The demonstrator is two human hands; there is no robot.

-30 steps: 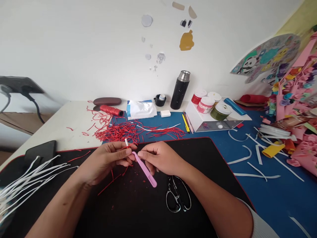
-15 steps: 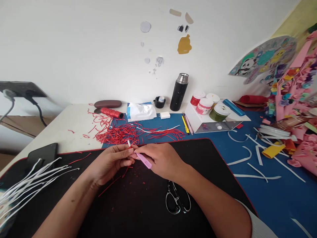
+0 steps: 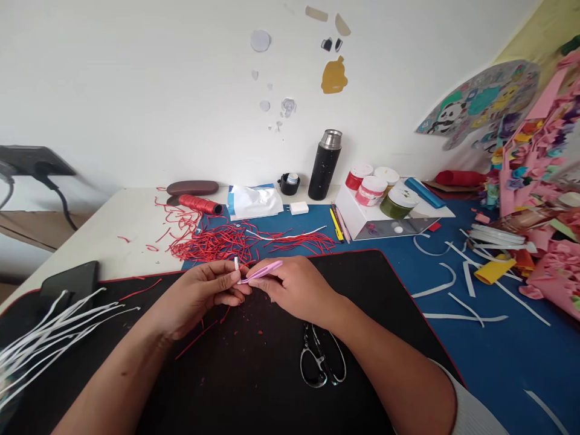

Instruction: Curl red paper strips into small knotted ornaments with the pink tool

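Observation:
My left hand (image 3: 199,296) is closed in a pinch, with a narrow white strip (image 3: 236,264) standing up between thumb and fingers; its tip looks dark. A bit of red cord (image 3: 247,264) shows beside the strip. My right hand (image 3: 296,287) is closed on pink tweezers (image 3: 267,271), whose points reach to the left fingertips. What the points touch is hidden by the fingers. Both hands are over the black mat (image 3: 254,380), close to its far edge. Silver-handled scissors (image 3: 319,359) lie below my right wrist, partly covered by it.
Behind the hands lies a heap of red cord pieces (image 3: 212,243), with a red thread spool (image 3: 199,204) beyond. White strips (image 3: 67,323) fan out at left over a dark phone-like slab (image 3: 67,281). A black flask (image 3: 325,166) and paint jars (image 3: 372,191) stand at the back.
The pink tweezers have swung up: their rear end points up and right now, where it pointed down and right before. My left hand keeps its pinch. The whole view has shifted slightly.

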